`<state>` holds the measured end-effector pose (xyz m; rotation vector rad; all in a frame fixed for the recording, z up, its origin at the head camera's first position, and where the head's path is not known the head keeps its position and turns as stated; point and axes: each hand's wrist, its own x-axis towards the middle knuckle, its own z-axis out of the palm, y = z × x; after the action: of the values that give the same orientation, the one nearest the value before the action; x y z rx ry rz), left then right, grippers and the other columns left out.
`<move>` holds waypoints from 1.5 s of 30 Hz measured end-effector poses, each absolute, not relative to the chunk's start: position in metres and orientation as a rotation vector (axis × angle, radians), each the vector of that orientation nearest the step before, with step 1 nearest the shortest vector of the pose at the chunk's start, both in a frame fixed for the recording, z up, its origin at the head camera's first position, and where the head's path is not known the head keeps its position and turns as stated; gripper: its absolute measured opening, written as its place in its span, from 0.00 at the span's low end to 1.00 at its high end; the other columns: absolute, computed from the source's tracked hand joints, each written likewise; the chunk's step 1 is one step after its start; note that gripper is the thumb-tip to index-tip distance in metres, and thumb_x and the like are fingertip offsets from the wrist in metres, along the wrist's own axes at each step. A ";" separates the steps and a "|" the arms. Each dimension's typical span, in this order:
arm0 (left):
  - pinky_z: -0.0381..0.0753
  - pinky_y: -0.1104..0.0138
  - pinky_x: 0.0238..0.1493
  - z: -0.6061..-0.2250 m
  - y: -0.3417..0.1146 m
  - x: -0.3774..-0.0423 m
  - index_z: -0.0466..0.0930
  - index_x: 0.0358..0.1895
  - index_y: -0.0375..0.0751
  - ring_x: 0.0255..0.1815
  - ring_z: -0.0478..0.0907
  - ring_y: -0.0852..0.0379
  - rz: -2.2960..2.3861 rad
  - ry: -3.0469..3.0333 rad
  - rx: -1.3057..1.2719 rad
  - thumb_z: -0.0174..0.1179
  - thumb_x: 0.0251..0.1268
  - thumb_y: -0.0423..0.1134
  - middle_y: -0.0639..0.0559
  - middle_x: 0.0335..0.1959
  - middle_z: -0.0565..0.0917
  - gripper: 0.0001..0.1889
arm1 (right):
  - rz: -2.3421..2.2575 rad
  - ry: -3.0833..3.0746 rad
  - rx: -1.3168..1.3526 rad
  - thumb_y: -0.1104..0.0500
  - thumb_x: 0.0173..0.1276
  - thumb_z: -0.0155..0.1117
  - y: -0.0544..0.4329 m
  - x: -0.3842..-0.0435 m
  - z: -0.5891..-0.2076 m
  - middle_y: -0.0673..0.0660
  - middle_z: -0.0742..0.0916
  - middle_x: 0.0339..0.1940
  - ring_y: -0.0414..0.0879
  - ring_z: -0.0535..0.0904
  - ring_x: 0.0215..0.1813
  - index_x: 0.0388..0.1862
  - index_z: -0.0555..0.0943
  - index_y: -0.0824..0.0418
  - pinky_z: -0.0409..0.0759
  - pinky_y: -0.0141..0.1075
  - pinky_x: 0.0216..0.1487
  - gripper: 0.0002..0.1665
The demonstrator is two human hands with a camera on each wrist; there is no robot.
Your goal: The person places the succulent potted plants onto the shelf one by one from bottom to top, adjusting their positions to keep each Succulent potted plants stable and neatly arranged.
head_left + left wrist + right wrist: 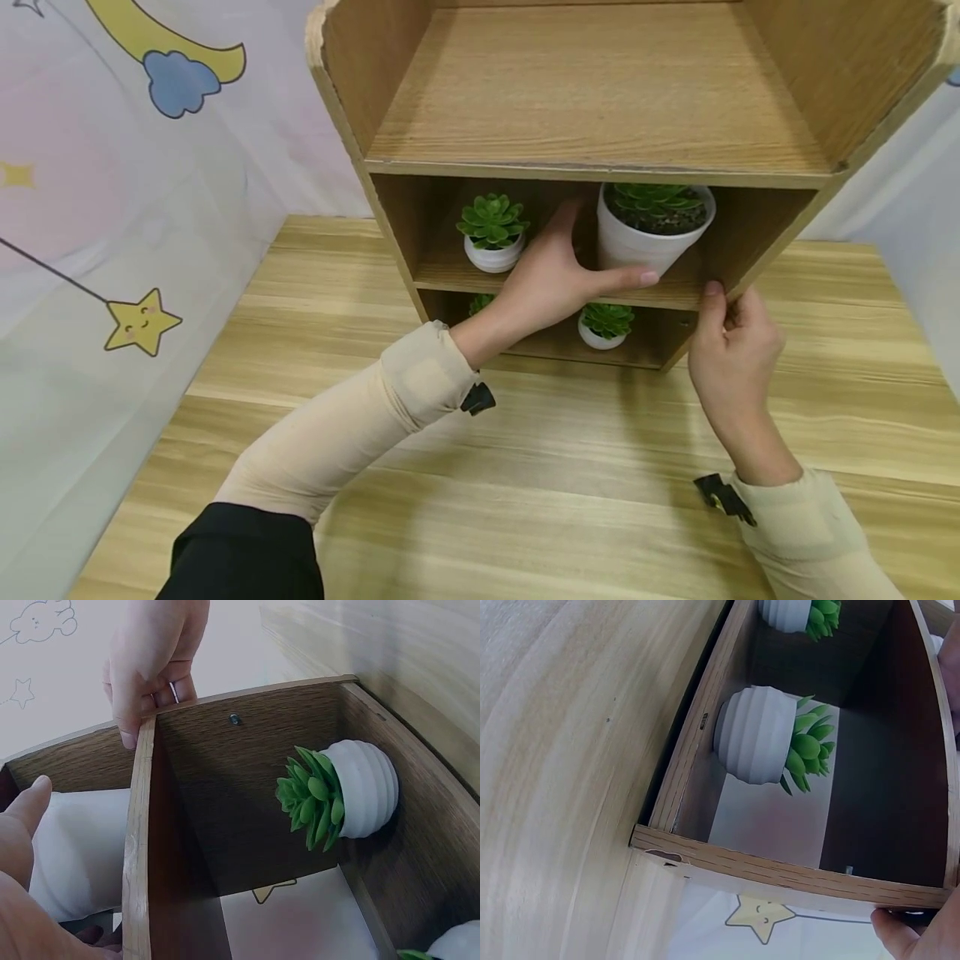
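Observation:
A wooden shelf unit (600, 92) stands on the wood-grain surface. A large white pot with a green succulent (637, 242) sits on its middle level, right of centre. My left hand (543, 275) is around that pot, thumb across its lower front and fingers at its left side; some fingertips are hidden. A small potted succulent (491, 233) is just left of this hand. My right hand (738, 342) grips the unit's right side panel, thumb on the front edge and fingers curled outside. On the bottom level stands another small potted succulent (757, 735).
A further small succulent (480, 304) on the bottom level is partly hidden behind my left wrist. The shelf board (136, 847) divides the middle and bottom levels. A pale printed cloth (90, 208) hangs behind and at the left. The wood-grain tabletop (525, 483) extends in front.

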<state>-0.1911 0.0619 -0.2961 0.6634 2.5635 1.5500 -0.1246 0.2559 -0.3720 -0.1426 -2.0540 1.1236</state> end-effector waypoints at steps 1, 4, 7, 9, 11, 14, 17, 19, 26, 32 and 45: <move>0.61 0.75 0.63 -0.296 0.061 -0.190 0.49 0.77 0.48 0.68 0.58 0.69 1.538 2.578 0.661 0.75 0.46 0.62 0.57 0.71 0.63 0.58 | 1.128 -2.055 -0.138 0.63 0.75 0.54 0.256 -0.124 -0.372 0.63 0.88 0.34 0.24 0.77 0.34 0.42 0.82 0.73 0.69 0.19 0.32 0.14; 0.62 0.75 0.63 -0.297 0.060 -0.188 0.51 0.77 0.46 0.67 0.60 0.68 1.509 2.602 0.681 0.74 0.46 0.63 0.57 0.69 0.64 0.57 | 1.150 -2.055 -0.130 0.63 0.76 0.54 0.257 -0.123 -0.373 0.63 0.88 0.37 0.25 0.78 0.38 0.45 0.82 0.73 0.72 0.19 0.35 0.14; 0.62 0.75 0.62 -0.298 0.059 -0.186 0.55 0.75 0.46 0.66 0.62 0.67 1.486 2.627 0.710 0.75 0.45 0.63 0.58 0.68 0.66 0.56 | 1.162 -2.063 -0.120 0.62 0.76 0.53 0.258 -0.122 -0.374 0.62 0.88 0.39 0.30 0.81 0.42 0.47 0.82 0.72 0.75 0.20 0.38 0.15; 0.62 0.75 0.62 -0.298 0.058 -0.184 0.56 0.75 0.45 0.66 0.62 0.66 1.480 2.638 0.725 0.75 0.45 0.63 0.58 0.67 0.67 0.55 | 1.194 -2.056 -0.101 0.62 0.76 0.54 0.258 -0.122 -0.373 0.62 0.88 0.41 0.35 0.82 0.45 0.48 0.81 0.72 0.77 0.23 0.43 0.15; 0.62 0.75 0.62 -0.299 0.056 -0.183 0.57 0.74 0.45 0.66 0.62 0.67 1.472 2.653 0.732 0.74 0.46 0.63 0.58 0.67 0.67 0.54 | 1.224 -2.043 -0.082 0.62 0.75 0.55 0.257 -0.122 -0.373 0.62 0.87 0.42 0.39 0.83 0.46 0.48 0.81 0.72 0.79 0.26 0.45 0.14; 0.61 0.76 0.62 -0.299 0.054 -0.181 0.57 0.74 0.45 0.66 0.62 0.67 1.460 2.675 0.749 0.74 0.46 0.63 0.58 0.68 0.66 0.54 | 1.278 -2.012 -0.056 0.63 0.73 0.57 0.256 -0.124 -0.373 0.62 0.87 0.43 0.43 0.84 0.48 0.48 0.81 0.72 0.80 0.29 0.49 0.13; 0.60 0.76 0.63 -0.300 0.053 -0.179 0.57 0.74 0.44 0.67 0.61 0.67 1.410 2.730 0.780 0.74 0.45 0.63 0.57 0.68 0.66 0.54 | 1.286 -1.996 -0.049 0.65 0.72 0.58 0.255 -0.124 -0.374 0.62 0.87 0.43 0.43 0.84 0.47 0.48 0.81 0.73 0.80 0.30 0.49 0.12; 0.59 0.76 0.63 -0.301 0.053 -0.177 0.57 0.74 0.44 0.67 0.60 0.66 1.372 2.767 0.797 0.74 0.45 0.64 0.56 0.69 0.65 0.54 | 1.281 -1.993 -0.048 0.65 0.72 0.58 0.255 -0.124 -0.374 0.63 0.87 0.42 0.44 0.84 0.47 0.47 0.81 0.73 0.80 0.29 0.48 0.12; 0.58 0.76 0.64 -0.301 0.053 -0.172 0.57 0.73 0.44 0.67 0.60 0.67 1.294 2.835 0.807 0.73 0.46 0.64 0.55 0.68 0.65 0.54 | 1.278 -2.004 -0.041 0.65 0.72 0.58 0.255 -0.123 -0.374 0.62 0.87 0.42 0.46 0.84 0.47 0.47 0.80 0.75 0.80 0.30 0.49 0.12; 0.60 0.74 0.64 -0.302 0.051 -0.169 0.55 0.75 0.45 0.67 0.60 0.65 1.224 2.855 0.807 0.71 0.47 0.66 0.54 0.69 0.64 0.55 | 1.275 -2.008 -0.025 0.65 0.71 0.58 0.255 -0.121 -0.374 0.62 0.86 0.41 0.48 0.84 0.47 0.47 0.80 0.75 0.80 0.31 0.49 0.12; 0.61 0.72 0.65 -0.308 0.043 -0.161 0.56 0.75 0.45 0.68 0.60 0.64 1.198 2.877 0.812 0.69 0.48 0.68 0.55 0.70 0.64 0.54 | 1.231 -2.036 0.057 0.68 0.71 0.57 0.253 -0.113 -0.371 0.63 0.86 0.45 0.48 0.82 0.52 0.52 0.78 0.74 0.77 0.35 0.56 0.14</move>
<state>-0.1614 0.0432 -0.3080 0.8122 2.8768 1.1983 -0.1127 0.2528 -0.3709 0.0568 -2.0361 1.2311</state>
